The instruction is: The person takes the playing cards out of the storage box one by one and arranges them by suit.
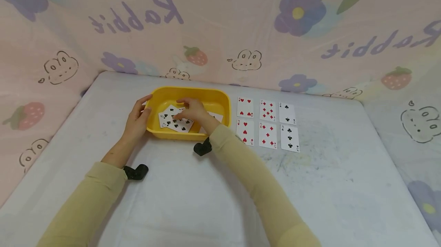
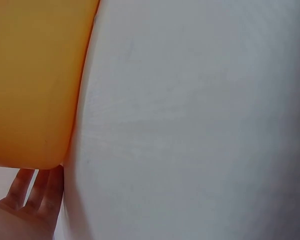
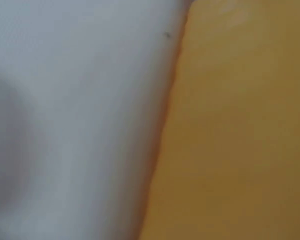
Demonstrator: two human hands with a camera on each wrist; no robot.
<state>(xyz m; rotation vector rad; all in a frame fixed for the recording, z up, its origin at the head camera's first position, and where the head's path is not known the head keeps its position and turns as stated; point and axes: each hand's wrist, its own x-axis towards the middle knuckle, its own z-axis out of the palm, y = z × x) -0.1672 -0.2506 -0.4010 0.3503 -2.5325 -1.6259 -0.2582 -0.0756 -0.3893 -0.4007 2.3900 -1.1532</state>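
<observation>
1. Playing cards (image 1: 182, 125) lie in a loose, overlapping heap inside the yellow tray (image 1: 215, 103) in the head view; those I can read bear black spades. Another white card (image 1: 217, 116) shows at the tray's right end, partly hidden by my arm.
2. In the same view my right hand (image 1: 194, 111) is inside the tray, over the heap. Its fingers are partly bent, with a gap between forefinger and thumb; I cannot tell whether they have hold of a card.
3. My left hand (image 1: 136, 120) rests against the tray's left end, fingers fairly straight and parted, touching its edge.
4. Just right of the tray, six cards lie face up on the white table (image 1: 165, 208) in two rows. The far row has the four of hearts (image 1: 245, 107), seven of diamonds (image 1: 267, 110) and two of clubs (image 1: 287, 113). The near row has the three of hearts (image 1: 245, 130), five of diamonds (image 1: 267, 135) and three of clubs (image 1: 290, 138). My right sleeve (image 1: 251, 178) passes close by the three of hearts.
5. Behind the table hangs a pink cloth (image 1: 213, 21) printed with flowers, strawberries and rabbits.
6. In the left wrist view, my left fingers reach the end of the tray, whose smooth outer side fills the upper left.
7. In the right wrist view, blurred, the tray's yellow side fills the right; I cannot tell my hand's state from here.
</observation>
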